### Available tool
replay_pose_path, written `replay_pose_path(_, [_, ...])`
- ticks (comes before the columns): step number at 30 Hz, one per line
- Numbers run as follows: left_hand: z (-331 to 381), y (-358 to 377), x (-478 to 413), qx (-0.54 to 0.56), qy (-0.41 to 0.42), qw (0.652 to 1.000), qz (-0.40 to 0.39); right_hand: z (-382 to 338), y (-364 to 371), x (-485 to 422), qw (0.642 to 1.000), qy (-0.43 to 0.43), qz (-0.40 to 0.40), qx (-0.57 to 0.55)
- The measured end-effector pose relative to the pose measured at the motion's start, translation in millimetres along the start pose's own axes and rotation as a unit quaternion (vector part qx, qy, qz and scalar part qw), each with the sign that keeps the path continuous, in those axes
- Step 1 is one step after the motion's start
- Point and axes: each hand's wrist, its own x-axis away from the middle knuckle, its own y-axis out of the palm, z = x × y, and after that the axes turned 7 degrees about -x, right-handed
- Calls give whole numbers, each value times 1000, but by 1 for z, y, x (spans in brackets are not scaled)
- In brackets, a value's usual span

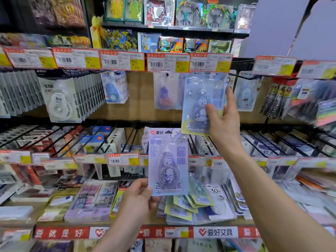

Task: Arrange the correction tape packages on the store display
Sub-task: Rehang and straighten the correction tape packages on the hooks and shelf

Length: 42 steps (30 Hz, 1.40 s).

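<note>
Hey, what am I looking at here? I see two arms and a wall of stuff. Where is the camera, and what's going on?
There is no machine here. This is one picture from a camera worn on a person's head, looking forward and down at their own two hands in a shop. The left hand pinches the bottom corner of a purple package of correction tape. The right hand holds a second package up at the top row, just under the price tags, beside a similar hanging package. More packages lie in a loose pile on the shelf below. The edges of the picture are blurred.
</note>
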Motion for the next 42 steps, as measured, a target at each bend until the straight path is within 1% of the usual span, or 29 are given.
replay_pose_path(9, [-2, -9, -8, -6, -3, 1000, -8, 0, 8, -3, 999, -6, 7, 46])
replay_pose_path(13, [-3, -11, -16, -24, 3, 1000, -6, 14, 20, -20, 998, 4, 15, 56])
replay_pose_path(19, [-6, -13, -20, -33, 12, 999, -4, 36, 38, -64, 991, 18, 29, 127])
replay_pose_path(27, [-7, -10, -30, -41, 15, 999, 1, 57, 56, -106, 981, 61, 12, 186])
replay_pose_path(32, [4, 6, -33, -51, 32, 998, -6, 64, 54, -114, 977, 66, 0, 201])
replay_pose_path(36, [16, 22, -37, -57, 55, 997, -17, 68, 40, -103, 982, 63, 0, 178])
replay_pose_path(39, [28, 33, -39, -54, 73, 996, -21, 64, 22, -73, 990, 58, 9, 129])
replay_pose_path(40, [32, 36, -41, -56, 79, 995, -20, 61, 16, -58, 994, 61, 9, 92])
replay_pose_path(42, [42, 43, -44, -47, 90, 995, -18, 46, 4, -21, 996, 85, 0, -27])
